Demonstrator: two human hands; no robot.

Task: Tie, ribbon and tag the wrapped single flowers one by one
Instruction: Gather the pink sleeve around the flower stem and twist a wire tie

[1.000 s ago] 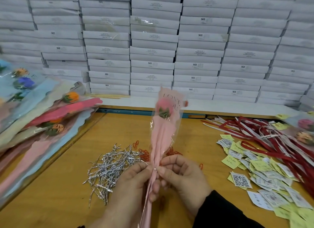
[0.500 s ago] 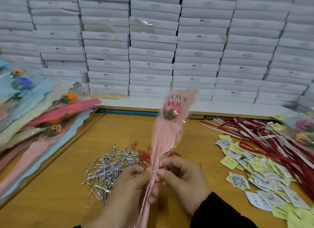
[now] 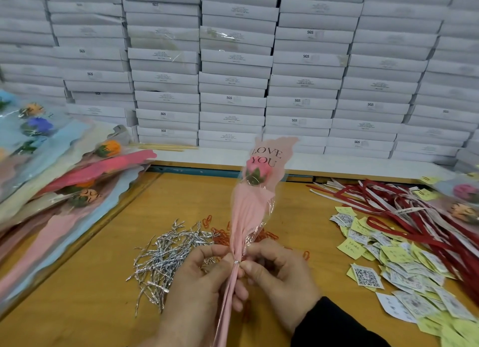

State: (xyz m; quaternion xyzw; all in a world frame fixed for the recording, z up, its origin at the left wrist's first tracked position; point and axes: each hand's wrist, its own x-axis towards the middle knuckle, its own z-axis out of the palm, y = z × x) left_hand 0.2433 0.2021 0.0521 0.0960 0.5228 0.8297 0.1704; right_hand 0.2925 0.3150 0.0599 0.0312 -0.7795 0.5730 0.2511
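Your left hand (image 3: 199,282) and right hand (image 3: 280,274) both grip the pink wrapped flower (image 3: 248,204) at its gathered neck, fingers pinched on the silver twist tie (image 3: 236,262), flower upright above the counter (image 3: 90,282), loose ties (image 3: 166,253) left, tags (image 3: 394,263) and red ribbons (image 3: 414,217) right.

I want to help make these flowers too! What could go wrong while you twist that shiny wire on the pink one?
The clear wrap on the pink flower looks thin, so the silver twist tie might tear it if twisted too hard. Both the left hand and the right hand pinch right at the tie, so its ends might poke a finger. If the grip slips, the wrap could loosen and the tie might drop into the pile of ties.
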